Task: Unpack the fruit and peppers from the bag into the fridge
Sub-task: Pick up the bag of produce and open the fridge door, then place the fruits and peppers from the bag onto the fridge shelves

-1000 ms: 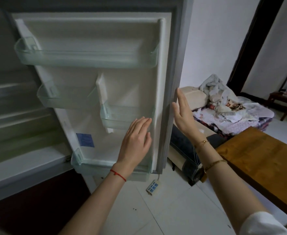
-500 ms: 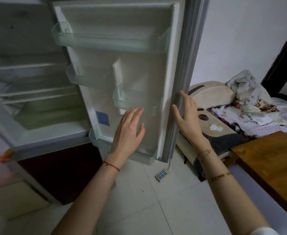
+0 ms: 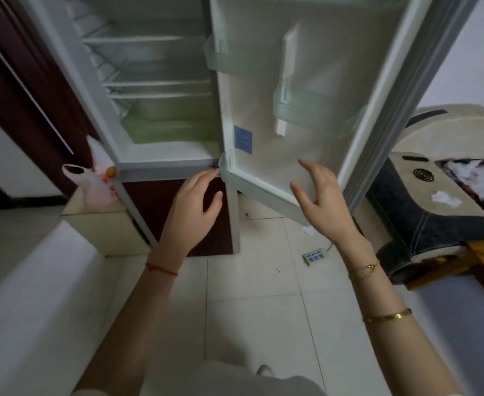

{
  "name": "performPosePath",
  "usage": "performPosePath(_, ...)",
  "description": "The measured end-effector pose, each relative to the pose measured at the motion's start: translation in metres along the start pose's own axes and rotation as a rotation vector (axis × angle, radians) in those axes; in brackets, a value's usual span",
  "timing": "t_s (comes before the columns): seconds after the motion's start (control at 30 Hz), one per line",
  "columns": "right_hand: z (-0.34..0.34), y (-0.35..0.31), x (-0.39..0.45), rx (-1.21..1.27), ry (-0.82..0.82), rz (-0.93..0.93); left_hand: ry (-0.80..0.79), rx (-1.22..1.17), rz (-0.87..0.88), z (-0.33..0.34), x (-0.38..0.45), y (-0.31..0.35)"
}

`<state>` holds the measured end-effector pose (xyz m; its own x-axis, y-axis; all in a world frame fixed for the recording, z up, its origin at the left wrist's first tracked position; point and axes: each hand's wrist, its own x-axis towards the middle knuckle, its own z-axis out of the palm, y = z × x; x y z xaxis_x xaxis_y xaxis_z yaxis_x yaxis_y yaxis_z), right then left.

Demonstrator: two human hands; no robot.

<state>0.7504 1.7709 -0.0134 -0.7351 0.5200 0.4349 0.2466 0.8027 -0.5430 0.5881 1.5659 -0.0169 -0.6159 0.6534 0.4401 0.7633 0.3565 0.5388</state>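
- Left hand (image 3: 190,208): empty, fingers relaxed, now drawn back from the fridge door (image 3: 306,90) and hanging below the fridge (image 3: 160,81) sill.
- Right hand (image 3: 322,201): empty, fingers spread, off the door edge it touched a second ago, near the lower door shelf (image 3: 263,190).
- Door: swung wide open; shelves inside bare, so nothing is stored yet.
- Bag (image 3: 95,181): on a low cabinet (image 3: 98,230) left of the fridge, an orange fruit (image 3: 110,171) showing; likely the next reach.
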Motion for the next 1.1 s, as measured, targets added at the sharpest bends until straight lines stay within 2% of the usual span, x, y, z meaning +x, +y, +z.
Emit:
performPosePath(0.2, 0.035, -0.027, -0.013, 0.042, -0.095, -0.044, 0.013, 0.042, -0.132, -0.036, -0.052, -0.042)
performPosePath(0.47, 0.075, -0.05, -0.019, 0.121, -0.229, -0.05, 0.077, 0.061, -0.351, -0.065, -0.095, -0.065)
performPosePath(0.83, 0.133, -0.077, 0.013, 0.204, -0.399, -0.137, 0.187, 0.089, -0.527, -0.085, -0.121, -0.097)
performPosePath(1.1, 0.22, -0.119, 0.063, 0.234, -0.53, -0.192, 0.271, 0.15, -0.6, -0.11, -0.111, -0.168)
